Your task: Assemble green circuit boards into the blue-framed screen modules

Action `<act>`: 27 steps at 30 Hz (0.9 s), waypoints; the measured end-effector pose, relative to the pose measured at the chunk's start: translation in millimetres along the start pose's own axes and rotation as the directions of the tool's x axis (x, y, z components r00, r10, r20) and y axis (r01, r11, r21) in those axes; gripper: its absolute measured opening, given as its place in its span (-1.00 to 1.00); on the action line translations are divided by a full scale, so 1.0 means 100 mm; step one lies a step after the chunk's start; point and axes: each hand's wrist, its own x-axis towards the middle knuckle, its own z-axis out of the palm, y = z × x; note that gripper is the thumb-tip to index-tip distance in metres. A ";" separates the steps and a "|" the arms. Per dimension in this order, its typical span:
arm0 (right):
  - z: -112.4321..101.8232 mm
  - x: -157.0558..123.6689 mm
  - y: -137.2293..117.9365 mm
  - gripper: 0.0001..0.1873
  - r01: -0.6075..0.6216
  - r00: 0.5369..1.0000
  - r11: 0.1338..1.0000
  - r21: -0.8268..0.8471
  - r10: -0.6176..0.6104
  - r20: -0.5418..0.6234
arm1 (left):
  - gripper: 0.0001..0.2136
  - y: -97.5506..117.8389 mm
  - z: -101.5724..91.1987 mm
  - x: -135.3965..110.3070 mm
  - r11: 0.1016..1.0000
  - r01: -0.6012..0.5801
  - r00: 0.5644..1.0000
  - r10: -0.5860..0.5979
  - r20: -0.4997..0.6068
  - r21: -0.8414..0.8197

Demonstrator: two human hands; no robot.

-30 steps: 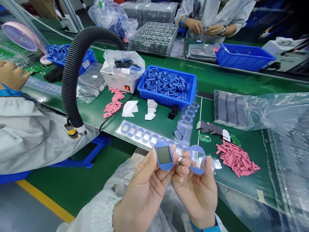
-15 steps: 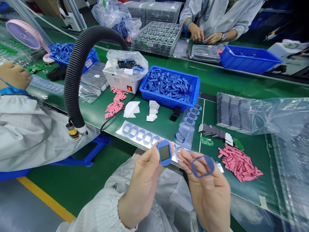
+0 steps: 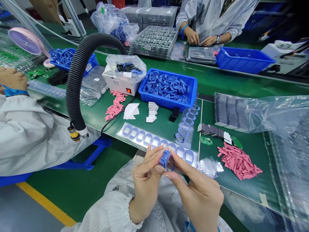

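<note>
My left hand (image 3: 146, 183) is closed on a small blue plastic housing (image 3: 164, 158), turned edge-on, so the dark screen it carried is hidden. My right hand (image 3: 199, 190) pinches a thin blue oval frame (image 3: 173, 163) right beside the housing; whether the two touch all round cannot be made out. Just beyond my fingers lies a white backing strip (image 3: 120, 132) with several blue oval frames on it. To the right of my right hand there is crumpled clear film (image 3: 209, 167).
A blue bin (image 3: 193, 93) of blue housings stands behind the strip. Pink strips (image 3: 238, 161) are heaped at right, near stacked screens (image 3: 210, 129) and a bagged stack (image 3: 229, 111). A black hose (image 3: 73, 83) arches at left. Co-workers sit left and opposite.
My right hand has turned over and brought the oval frame leftward to the housing. My left hand has tilted the housing edge-on. The clear film by my right hand is now uncovered.
</note>
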 end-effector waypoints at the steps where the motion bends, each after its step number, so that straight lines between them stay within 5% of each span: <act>1: 0.00 -0.01 0.00 -0.49 -0.004 1.000 1.000 0.006 0.004 0.000 | -0.81 -0.02 -0.01 -0.01 1.000 -0.025 1.000 0.025 0.004 0.013; 5: -0.01 -0.02 0.00 -0.50 -0.013 1.000 0.999 0.030 0.013 0.005 | -0.82 -0.10 -0.04 -0.02 0.969 -0.231 0.972 0.227 0.055 0.083; 13: -0.05 -0.04 -0.02 -0.43 0.004 0.994 0.999 0.041 -0.008 0.109 | -0.74 -0.21 -0.14 -0.02 0.787 -0.585 0.811 0.560 0.171 0.196; 18: -0.02 -0.06 -0.07 -0.46 0.021 0.999 0.998 0.055 -0.024 0.047 | -0.72 -0.15 -0.17 0.02 0.712 -0.675 0.732 0.615 0.292 0.193; 23: 0.04 -0.13 -0.02 -0.50 0.007 0.997 0.998 0.068 -0.003 -0.071 | -0.71 -0.05 -0.16 0.03 0.688 -0.686 0.717 0.585 0.380 0.235; 27: 0.05 -0.18 0.09 -0.48 -0.005 0.994 0.999 0.043 0.010 -0.109 | -0.68 0.07 -0.14 0.04 0.583 -0.727 0.684 0.569 0.457 0.362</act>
